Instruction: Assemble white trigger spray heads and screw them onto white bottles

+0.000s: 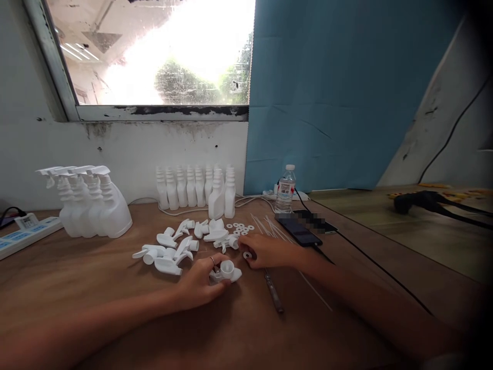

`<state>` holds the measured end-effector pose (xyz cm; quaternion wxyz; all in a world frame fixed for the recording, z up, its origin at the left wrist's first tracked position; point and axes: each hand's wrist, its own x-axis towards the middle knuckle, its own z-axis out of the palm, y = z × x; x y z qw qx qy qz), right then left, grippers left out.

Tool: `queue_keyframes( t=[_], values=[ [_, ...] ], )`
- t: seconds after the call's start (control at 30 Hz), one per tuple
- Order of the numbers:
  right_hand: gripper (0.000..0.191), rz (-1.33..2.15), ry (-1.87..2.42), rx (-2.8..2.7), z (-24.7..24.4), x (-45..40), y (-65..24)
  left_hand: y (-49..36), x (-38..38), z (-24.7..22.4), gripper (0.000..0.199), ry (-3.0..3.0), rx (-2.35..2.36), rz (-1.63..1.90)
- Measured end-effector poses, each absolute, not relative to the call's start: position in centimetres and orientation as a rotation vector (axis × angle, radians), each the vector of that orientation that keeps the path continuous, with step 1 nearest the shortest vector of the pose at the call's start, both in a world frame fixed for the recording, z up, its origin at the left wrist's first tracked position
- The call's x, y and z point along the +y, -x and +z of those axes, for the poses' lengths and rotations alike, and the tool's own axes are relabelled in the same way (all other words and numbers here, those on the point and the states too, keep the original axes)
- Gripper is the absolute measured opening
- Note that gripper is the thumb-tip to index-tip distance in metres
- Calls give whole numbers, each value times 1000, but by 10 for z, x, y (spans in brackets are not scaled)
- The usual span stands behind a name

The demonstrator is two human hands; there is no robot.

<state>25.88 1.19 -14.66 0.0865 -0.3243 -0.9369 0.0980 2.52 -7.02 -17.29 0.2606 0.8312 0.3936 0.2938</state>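
Around white spray head, left-hand fingers curled.

head cam only, on wearer's head; looks forward and slightly down across brown tabletop; left hand and right hand fairly near, bottle row farther out, window and blue curtain behind

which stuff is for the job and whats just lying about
Job:
- spray head in left hand
- ring in right hand
- loose spray heads
- probably white bottles, thin tubes, hand tool

Lying about, apparently:
- phone
- water bottle
- power strip
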Motion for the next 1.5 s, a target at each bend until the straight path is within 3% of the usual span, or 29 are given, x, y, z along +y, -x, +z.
queue_keyframes(
  t=[0.2, 0.4, 0.6, 1.23, 1.5],
  values=[
    [20, 509, 681, -2592, -135, -3, -251, -26, -69, -178, 29, -2277, 1048, 818],
    [23, 412, 390, -2543, -134, -24, -239, -25, -67, -182, 42, -2259, 1011, 843],
    [16, 318, 189, -2438, -149, -20, -231, -26, -68, -181, 32, -2272, 967, 862],
    [10, 284, 108, -2507, -146, -18, -236, -25, -69, -182, 37, -2293, 1008, 863],
    [8, 250, 104, -2533, -144, -22, -235, -25, -71, -184, 54, -2171, 1151, 839]
  ],
)
